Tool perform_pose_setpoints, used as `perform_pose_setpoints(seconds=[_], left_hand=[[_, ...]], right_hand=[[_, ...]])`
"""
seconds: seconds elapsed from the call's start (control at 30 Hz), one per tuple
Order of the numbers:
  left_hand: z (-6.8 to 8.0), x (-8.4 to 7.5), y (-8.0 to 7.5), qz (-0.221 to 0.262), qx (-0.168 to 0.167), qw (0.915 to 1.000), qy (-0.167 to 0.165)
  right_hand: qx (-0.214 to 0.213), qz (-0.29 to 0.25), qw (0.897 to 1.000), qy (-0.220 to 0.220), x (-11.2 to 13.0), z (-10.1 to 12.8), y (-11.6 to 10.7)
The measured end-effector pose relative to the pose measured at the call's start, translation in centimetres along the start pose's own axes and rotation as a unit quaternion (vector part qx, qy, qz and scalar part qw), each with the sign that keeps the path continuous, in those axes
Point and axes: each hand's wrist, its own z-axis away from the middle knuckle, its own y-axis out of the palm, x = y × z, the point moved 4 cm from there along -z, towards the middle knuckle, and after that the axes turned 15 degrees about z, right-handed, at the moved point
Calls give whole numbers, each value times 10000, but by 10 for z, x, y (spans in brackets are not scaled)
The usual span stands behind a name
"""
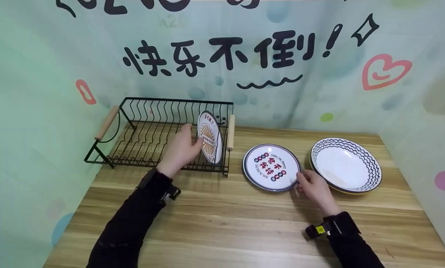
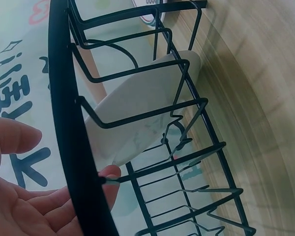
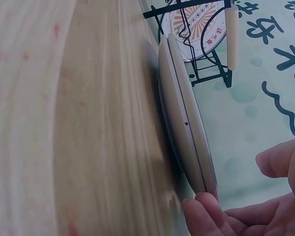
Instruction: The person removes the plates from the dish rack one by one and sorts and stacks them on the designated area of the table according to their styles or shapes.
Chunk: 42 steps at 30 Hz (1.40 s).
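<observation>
A white plate with an orange sunburst print (image 1: 208, 139) stands on edge at the right end of the black wire dish rack (image 1: 178, 99). My left hand (image 1: 181, 149) is beside its left rim, thumb apart from the fingers; in the left wrist view a fingertip (image 2: 110, 173) is right at the rim. To the right, two stacked plates (image 1: 259, 178) lie on the table, the upper one with red lettering. At their right rim is my right hand (image 1: 315, 188), its fingertips (image 3: 206, 204) against the edge and the thumb (image 3: 275, 160) held away from it.
A wide white bowl with a black wavy border (image 1: 345, 163) sits right of the stacked plates, a yellow rim showing beneath it. Wooden handles (image 1: 230, 132) rise at both rack ends. A printed curtain (image 1: 267, 104) hangs behind the wooden table (image 1: 222, 223) and along its sides.
</observation>
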Motion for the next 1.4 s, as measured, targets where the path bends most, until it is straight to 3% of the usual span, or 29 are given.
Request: perform_pose_setpoints(seconds=[0.3, 0.47, 0.77, 1.2, 1.4], left_hand=[[-5, 2, 3, -69, 93, 9998, -164], [-8, 2, 9, -242, 91, 9997, -7], [-9, 2, 18, 81, 96, 9999, 92], [-11, 8, 24, -189, 70, 9998, -12], [-12, 9, 26, -95, 166, 9997, -176]], right_hand=[[-372, 783, 9946, -574, 6, 3, -3], [-661, 1052, 9889, -821, 12, 3, -5], [-975, 1003, 9843, -1079, 22, 5, -8], [-1314, 1017, 9758, -1420, 30, 5, -6], [-1404, 953, 9727, -1585, 33, 6, -4]])
